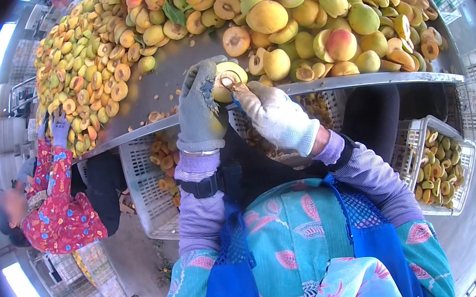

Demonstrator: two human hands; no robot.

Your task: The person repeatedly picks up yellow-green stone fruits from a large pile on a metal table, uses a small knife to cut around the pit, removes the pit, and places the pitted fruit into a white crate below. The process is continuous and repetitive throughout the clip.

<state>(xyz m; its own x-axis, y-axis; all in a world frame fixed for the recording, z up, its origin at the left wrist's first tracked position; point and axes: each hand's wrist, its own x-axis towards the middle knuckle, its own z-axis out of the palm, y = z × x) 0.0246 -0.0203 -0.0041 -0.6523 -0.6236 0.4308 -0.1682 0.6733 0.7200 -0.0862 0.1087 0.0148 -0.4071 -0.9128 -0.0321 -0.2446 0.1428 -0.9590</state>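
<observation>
My left hand [199, 106], in a grey knit glove worn at the fingers, holds a cut yellow apricot [234, 69] at the table's edge. A second patch of yellow fruit [217, 128] shows under its palm. My right hand [275, 111] wears a white glove with brown-stained fingertips. It grips a small pitting tool whose metal loop [226, 79] lies against the apricot's cut face; the fingers hide most of the handle. Just beyond my hands, whole and halved apricots [267, 16] are heaped on the metal table [164, 84].
The table's raised metal rim [336, 83] runs before me. Below it stand white plastic crates [142, 181] with apricot halves. Another crate [466, 184] of halves sits at right. On the left, a co-worker [62, 212] in a red patterned top reaches into the heap. Loose pits [159, 115] lie near the rim.
</observation>
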